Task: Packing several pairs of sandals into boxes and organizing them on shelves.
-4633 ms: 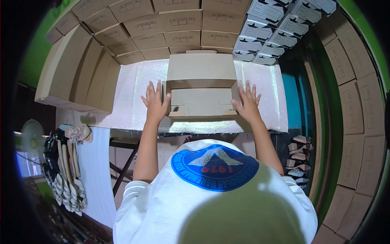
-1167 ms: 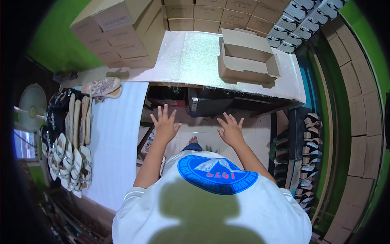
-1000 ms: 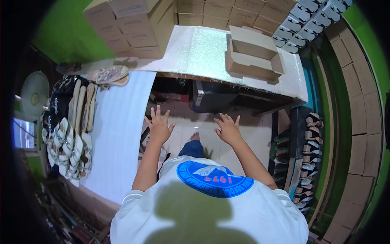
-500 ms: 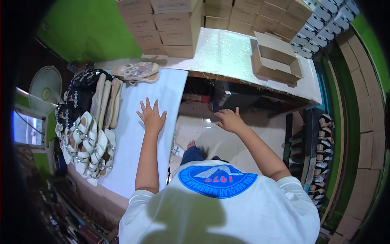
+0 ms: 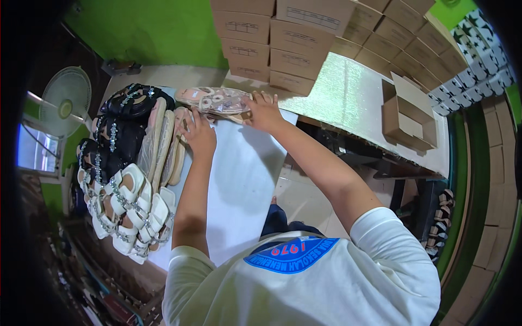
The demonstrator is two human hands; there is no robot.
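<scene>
Left of frame: white beaded sandals (image 5: 132,179) just beside upright beige shoes (image 5: 165,144). Left hand (image 5: 198,135) was at that row's right edge, grip apart; a stray push could've toppled it. Upper centre, lacy beige shoes (image 5: 209,100) lay on the tabletop (image 5: 236,174). Right hand (image 5: 265,111) covered their right end; couldn't tell if clamped. One-ended lift might've let one slip. Open box (image 5: 409,117), upper right, well apart.

The white bench (image 5: 239,168) holds black sandals (image 5: 114,155), white sandals (image 5: 132,187) and beige shoes (image 5: 156,144). The shiny bench (image 5: 343,89) holds an open box (image 5: 410,114) and stacked boxes (image 5: 296,51).
</scene>
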